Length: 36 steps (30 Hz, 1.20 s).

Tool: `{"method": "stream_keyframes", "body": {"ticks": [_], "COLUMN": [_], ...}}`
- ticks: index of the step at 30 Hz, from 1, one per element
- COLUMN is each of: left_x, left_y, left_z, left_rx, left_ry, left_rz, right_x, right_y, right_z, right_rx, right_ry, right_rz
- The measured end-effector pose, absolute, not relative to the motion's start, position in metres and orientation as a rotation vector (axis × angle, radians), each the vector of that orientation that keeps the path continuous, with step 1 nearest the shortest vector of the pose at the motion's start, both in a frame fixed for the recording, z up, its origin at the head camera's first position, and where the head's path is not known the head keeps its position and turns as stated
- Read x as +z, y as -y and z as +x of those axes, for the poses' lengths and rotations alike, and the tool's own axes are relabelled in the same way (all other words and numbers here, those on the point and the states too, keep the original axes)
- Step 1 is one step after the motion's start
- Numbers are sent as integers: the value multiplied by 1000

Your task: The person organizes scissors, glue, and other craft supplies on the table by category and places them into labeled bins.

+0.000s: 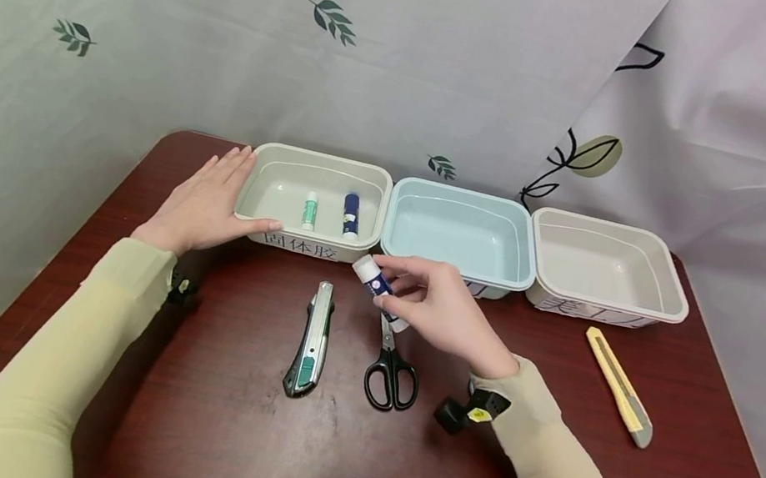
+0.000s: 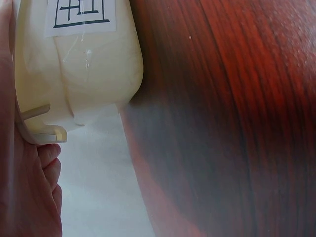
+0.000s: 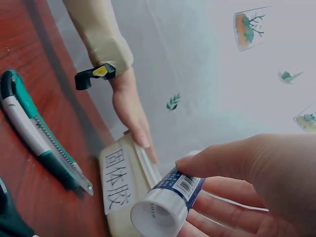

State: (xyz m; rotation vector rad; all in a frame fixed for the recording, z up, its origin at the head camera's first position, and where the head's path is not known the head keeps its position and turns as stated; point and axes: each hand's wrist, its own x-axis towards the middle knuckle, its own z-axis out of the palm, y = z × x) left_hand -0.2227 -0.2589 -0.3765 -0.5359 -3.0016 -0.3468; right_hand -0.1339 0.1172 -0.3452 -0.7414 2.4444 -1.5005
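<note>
My right hand [image 1: 443, 308] pinches a dark blue glue stick [image 3: 180, 187] with white ends, tilted above the blades of black-handled scissors [image 1: 391, 380]. The left hand [image 1: 203, 200] rests with straight fingers on the left end of a cream bin [image 1: 320, 159], thumb along its front rim. A green-and-white glue stick [image 1: 310, 212] and another dark blue glue stick [image 1: 351, 215] lie inside that bin. A paper label [image 3: 117, 180] with handwritten characters is stuck to its front. In front of the bin, a utility knife [image 1: 312, 341] with green and black parts lies on the table.
To the right of the cream bin stand a light blue bin [image 1: 462, 240] and a beige bin [image 1: 606, 268], side by side. A yellow utility knife [image 1: 617, 386] lies on the dark red wooden table [image 1: 206, 429] at the right. A patterned curtain [image 1: 237, 20] hangs behind.
</note>
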Motion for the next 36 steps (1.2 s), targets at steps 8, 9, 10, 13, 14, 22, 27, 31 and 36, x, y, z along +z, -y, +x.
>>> {"method": "stream_keyframes", "body": {"ticks": [8,9,10,13,14,22,27,31,36], "left_x": [-375,-374,-374,-373,-373,-375,-374,-374,-374], "left_y": [259,259,258,258,258,258,258,257,258], "left_z": [-222,-222,-223,-223,-223,-222,-221,-220,-221], "left_rx": [-322,-320,-319,-318,-320,-318,-320,-326,-333], "left_ry": [3012,3013,3012,3008,3005,3013,3015,3022,3026], "left_rz": [-540,-539,-539,-538,-538,-533,-531,-529,-530], "right_x": [-329,-327,-325,-318,-316,-297,-285,-278,-275], "right_y": [-113,-112,-112,-111,-111,-110,-110,-108,-106], "right_z": [-140,-141,-143,-147,-149,-162,-174,-185,-201], "right_rx": [-1561,-1573,-1587,-1636,-1648,-1718,-1793,-1891,-1976], "right_ry": [-2449,-2448,-2445,-2441,-2445,-2504,-2509,-2467,-2409], "right_rz": [-771,-773,-772,-763,-755,-599,-599,-563,-464]}}
